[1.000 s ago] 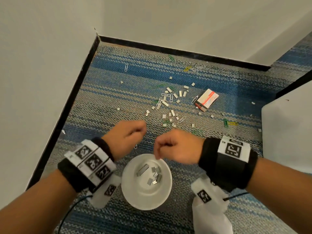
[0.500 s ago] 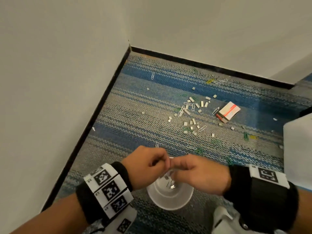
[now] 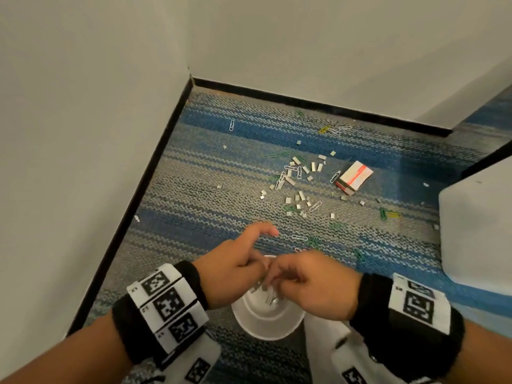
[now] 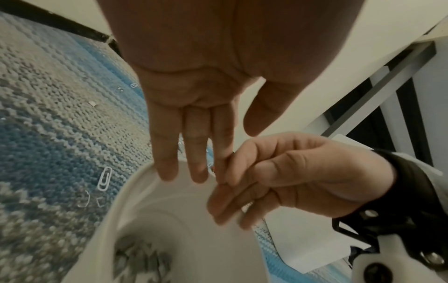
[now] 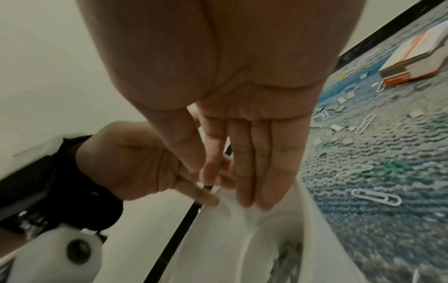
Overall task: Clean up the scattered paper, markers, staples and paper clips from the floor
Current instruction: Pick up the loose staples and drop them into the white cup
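A white bowl [image 3: 266, 332] stands on the striped carpet, with several staples [image 3: 270, 297] in it. Both hands hover just above it, fingertips touching. My left hand [image 3: 249, 267] has straight fingers pointing down at the bowl [image 4: 116, 201], its index finger stretched forward. My right hand [image 3: 307, 284] touches the left index finger with loosely extended fingers [image 4: 225, 201]. In the right wrist view my right hand [image 5: 252, 201] is flat over the bowl [image 5: 218, 239], and a small shiny bit shows at the left hand [image 5: 150, 166]. More staples [image 3: 299, 195] and paper clips [image 3: 299, 237] lie scattered ahead.
A red-and-white staple box [image 3: 354, 177] lies among the scatter. Green and yellow clips [image 3: 383, 213] lie to the right, near a white block [image 3: 476, 231]. Walls with a black skirting [image 3: 133, 206] close the left and far sides. A white sheet [image 4: 303, 247] lies beside the bowl.
The hands came together over the bowl and their fingers uncurled. The left index finger now stretches forward. The head view has shifted.
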Demonstrator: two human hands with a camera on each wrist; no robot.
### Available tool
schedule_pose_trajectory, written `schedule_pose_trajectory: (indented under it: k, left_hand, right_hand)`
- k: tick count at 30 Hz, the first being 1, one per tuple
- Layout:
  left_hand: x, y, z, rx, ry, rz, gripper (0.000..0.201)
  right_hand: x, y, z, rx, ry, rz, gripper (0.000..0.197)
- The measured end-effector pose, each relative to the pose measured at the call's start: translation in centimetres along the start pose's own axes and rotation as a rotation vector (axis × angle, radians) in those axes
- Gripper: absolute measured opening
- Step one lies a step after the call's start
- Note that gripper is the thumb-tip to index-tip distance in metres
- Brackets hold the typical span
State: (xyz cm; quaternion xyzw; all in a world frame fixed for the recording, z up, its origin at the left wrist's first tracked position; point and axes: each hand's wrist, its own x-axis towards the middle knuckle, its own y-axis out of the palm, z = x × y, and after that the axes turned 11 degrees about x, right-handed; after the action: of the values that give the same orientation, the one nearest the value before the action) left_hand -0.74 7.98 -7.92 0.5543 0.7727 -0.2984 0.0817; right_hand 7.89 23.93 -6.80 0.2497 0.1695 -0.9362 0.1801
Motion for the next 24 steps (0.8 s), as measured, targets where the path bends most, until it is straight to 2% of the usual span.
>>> schedule_pose_trajectory:
  k: [2,4,7,9,10,13,16,20,22,24]
  left_hand:
    - [0.6,-0.9,-0.2,0.019,0.027,-0.01,0.031]
    - [2.0,-3.0,0.5,0.106,0.043,-0.136,0.019]
    - [5.1,-6.9,3.4,0.29,-0.066,-0.459,0.009]
    - [7.1,-9.2,6.4,0.52,-0.24,-0.569,0.013]
    - [7.9,-9.7,7.8,0.611,-0.306,-0.57,0.017]
    - [9.4,-9.6,10.5,0.686,-0.406,-0.515,0.033]
    - [10.0,-8.9,11.2,0.676,-0.414,-0.573,0.029]
    - [10.4,-8.9,10.1,0.705,-0.388,-0.552,0.016]
    - [10.2,-8.7,9.5,0.659,-0.412,-0.564,0.012]
    - [10.2,-8.1,8.7,0.54,-0.418,-0.663,0.004]
  right_hand:
    - [0.2,-1.0,-0.2,0.116,0.0,-0.009,0.012]
    - [1.3,-2.9,-0.1,0.174,0.001,-0.06,0.009]
    - [5.6,-6.5,-0.5,-0.018,-0.03,-0.304,0.011]
    - [9.6,-8.5,-1.2,-0.239,-0.035,-0.44,0.019]
    - [11.5,-9.1,-1.8,-0.348,-0.038,-0.443,0.022]
    - [15.2,-9.4,-3.0,-0.658,-0.055,-0.262,0.026]
    - [16.3,-9.0,-3.9,-0.765,-0.128,-0.194,0.021]
    - [16.3,-9.5,-4.8,-0.629,-0.162,-0.246,0.019]
    - [16.0,-9.9,-4.6,-0.402,-0.124,-0.386,0.018]
    - [16.1,-10.0,-4.3,-0.116,-0.057,-0.507,0.02]
